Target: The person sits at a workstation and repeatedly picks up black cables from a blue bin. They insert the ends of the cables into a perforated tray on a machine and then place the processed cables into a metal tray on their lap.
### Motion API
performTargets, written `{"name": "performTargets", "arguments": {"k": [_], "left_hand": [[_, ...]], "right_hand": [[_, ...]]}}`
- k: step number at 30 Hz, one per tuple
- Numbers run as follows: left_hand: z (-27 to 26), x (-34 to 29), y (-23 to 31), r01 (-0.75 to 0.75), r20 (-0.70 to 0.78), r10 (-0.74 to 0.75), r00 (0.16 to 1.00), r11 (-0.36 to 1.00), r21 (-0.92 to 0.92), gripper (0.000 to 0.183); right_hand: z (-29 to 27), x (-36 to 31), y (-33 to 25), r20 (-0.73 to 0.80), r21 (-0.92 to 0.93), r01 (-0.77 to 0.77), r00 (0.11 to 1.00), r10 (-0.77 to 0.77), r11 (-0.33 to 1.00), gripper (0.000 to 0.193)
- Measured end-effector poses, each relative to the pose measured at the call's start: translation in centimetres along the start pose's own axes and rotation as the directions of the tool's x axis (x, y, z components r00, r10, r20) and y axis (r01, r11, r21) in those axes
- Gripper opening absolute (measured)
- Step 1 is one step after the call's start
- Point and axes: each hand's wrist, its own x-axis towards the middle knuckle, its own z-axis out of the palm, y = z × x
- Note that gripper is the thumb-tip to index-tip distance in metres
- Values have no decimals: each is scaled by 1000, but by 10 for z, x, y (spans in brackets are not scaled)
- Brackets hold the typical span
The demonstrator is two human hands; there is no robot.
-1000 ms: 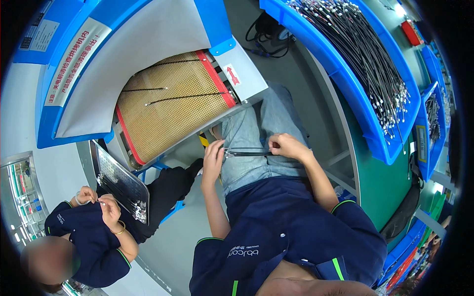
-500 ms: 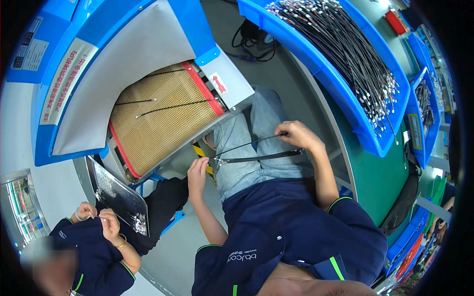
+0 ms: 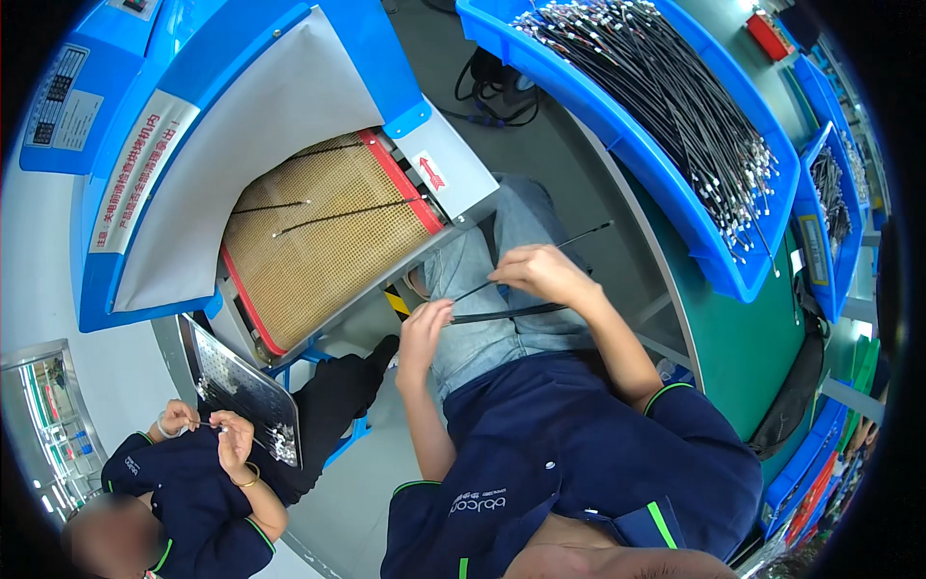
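A thin black cable (image 3: 586, 234) runs slantwise above my lap. My left hand (image 3: 422, 331) is closed on its lower left end. Farther along, my right hand (image 3: 545, 274) pinches the same cable, and its tip sticks out up and to the right beyond the fingers. Just below it, a small bundle of black cables (image 3: 511, 314) lies across my jeans, its left end reaching my left hand. Whether that hand grips the bundle too is hidden.
A blue machine (image 3: 405, 63) with a mesh conveyor belt (image 3: 328, 246) carrying several black cables stands front left. A blue bin (image 3: 709, 270) heaped with cables sits on the green table (image 3: 738, 352) at right. At lower left a co-worker (image 3: 193, 492) works beside a metal tray (image 3: 289, 391).
My right hand has moved left along the cable, closer to my left hand, leaving the cable's right end sticking out. My left hand has shifted slightly right.
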Motion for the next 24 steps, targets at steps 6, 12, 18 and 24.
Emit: {"name": "performTargets", "arguments": {"k": [6,12,18,24], "left_hand": [[6,12,29,-23,49,25,998,998,-50,16],[6,11,37,-28,75,35,997,995,-91,19],[8,11,35,1,119,16,993,990,-141,17],[7,11,38,-21,88,31,996,994,-110,15]], "right_hand": [[17,18,-17,-17,1,126,992,-126,992,15],[21,18,-13,-93,39,197,977,-193,980,18],[10,21,-18,-28,-45,262,964,-263,964,18],[11,20,-12,12,87,226,974,-228,970,13]]}}
